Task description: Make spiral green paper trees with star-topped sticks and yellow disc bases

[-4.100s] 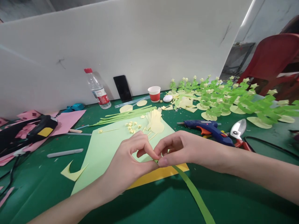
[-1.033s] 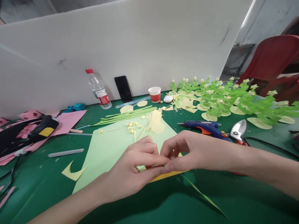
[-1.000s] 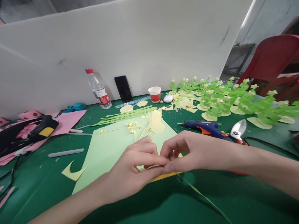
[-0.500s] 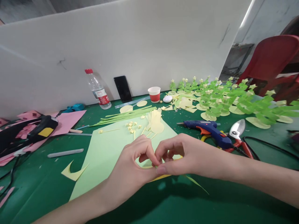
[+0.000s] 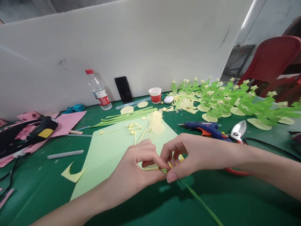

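Note:
My left hand (image 5: 138, 171) pinches the small coiled end of a green paper strip (image 5: 199, 199) between thumb and forefinger. A thin pale yellow stick (image 5: 150, 169) shows in the gap of that hand. My right hand (image 5: 185, 157) is closed against the left fingertips, thumb and forefinger on the strip. From there the strip's long tail runs down to the bottom edge. Something yellow (image 5: 181, 158) shows behind the right fingers; its kind is hidden. Beneath the hands lies a light green sheet (image 5: 103, 160) with small paper stars (image 5: 131, 128) and pale yellow paper pieces (image 5: 156, 122).
A blue glue gun (image 5: 199, 126) and red-handled pruning shears (image 5: 238, 130) lie to the right, partly behind my forearm. Many paper plants (image 5: 225, 100) stand at the back right. A bottle (image 5: 101, 94), phone (image 5: 124, 90) and paper cup (image 5: 155, 95) line the white board.
Both hands have shifted slightly right and down. The green coil now shows between the fingertips, and more of the strip's tail trails below the right hand.

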The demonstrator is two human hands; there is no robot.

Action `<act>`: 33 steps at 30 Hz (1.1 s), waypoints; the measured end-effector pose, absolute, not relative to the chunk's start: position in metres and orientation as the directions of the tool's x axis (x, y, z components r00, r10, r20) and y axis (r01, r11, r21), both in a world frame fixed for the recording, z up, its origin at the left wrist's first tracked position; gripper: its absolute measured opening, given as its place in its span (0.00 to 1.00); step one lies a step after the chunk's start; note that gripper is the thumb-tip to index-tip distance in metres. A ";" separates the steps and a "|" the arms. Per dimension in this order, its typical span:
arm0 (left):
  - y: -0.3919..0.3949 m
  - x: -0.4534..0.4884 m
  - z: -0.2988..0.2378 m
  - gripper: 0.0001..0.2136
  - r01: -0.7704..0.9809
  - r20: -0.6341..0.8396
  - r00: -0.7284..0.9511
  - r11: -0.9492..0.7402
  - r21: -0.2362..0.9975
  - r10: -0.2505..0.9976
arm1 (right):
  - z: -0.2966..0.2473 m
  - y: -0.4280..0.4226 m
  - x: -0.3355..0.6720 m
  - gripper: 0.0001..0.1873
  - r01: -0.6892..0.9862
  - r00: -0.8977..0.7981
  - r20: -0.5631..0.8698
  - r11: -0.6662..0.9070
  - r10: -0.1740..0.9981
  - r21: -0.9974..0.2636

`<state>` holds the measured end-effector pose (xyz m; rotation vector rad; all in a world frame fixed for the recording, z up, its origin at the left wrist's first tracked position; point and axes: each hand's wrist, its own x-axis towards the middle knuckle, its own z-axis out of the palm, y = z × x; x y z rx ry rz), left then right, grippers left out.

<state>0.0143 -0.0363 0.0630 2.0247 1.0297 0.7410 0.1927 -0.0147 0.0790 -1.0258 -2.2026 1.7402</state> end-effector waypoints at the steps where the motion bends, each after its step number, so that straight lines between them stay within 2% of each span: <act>1: -0.036 0.015 0.063 0.07 0.411 0.136 0.472 -0.354 0.840 0.871 | 0.079 -0.015 0.192 0.11 0.407 -0.758 -0.277 0.096 0.590 -0.909; 6: -0.037 0.015 0.062 0.12 0.365 -0.023 0.416 -0.144 0.920 0.909 | 0.072 -0.019 0.186 0.11 0.338 -0.746 -0.231 0.057 0.625 -0.939; 10: -0.040 0.014 0.061 0.12 0.391 -0.082 0.406 -0.092 0.916 0.910 | 0.067 -0.023 0.180 0.08 0.294 -0.677 -0.231 -0.031 0.698 -0.955; 16: -0.038 0.011 0.062 0.02 0.399 -0.033 0.499 -0.196 0.896 0.866 | 0.075 -0.018 0.187 0.10 0.358 -0.690 -0.281 -0.024 0.667 -0.934; 20: -0.039 0.010 0.064 0.10 0.406 -0.071 0.690 -0.305 0.861 0.720 | 0.079 -0.013 0.192 0.12 0.461 -0.727 -0.390 -0.020 0.565 -0.887; 23: -0.040 0.010 0.062 0.12 0.374 -0.077 0.744 -0.319 0.871 0.664 | 0.078 -0.013 0.192 0.12 0.488 -0.723 -0.418 -0.023 0.549 -0.873; 25: -0.040 0.011 0.061 0.10 0.380 -0.044 0.692 -0.313 0.870 0.720 | 0.078 -0.013 0.193 0.12 0.463 -0.728 -0.396 -0.024 0.560 -0.886; 29: -0.037 0.014 0.063 0.03 0.434 0.048 0.482 -0.286 0.854 0.875 | 0.080 -0.012 0.197 0.12 0.437 -0.759 -0.335 0.055 0.558 -0.898; 33: -0.037 0.016 0.064 0.07 0.419 0.012 0.407 -0.198 0.886 0.913 | 0.078 -0.011 0.195 0.13 0.423 -0.731 -0.321 0.030 0.602 -0.906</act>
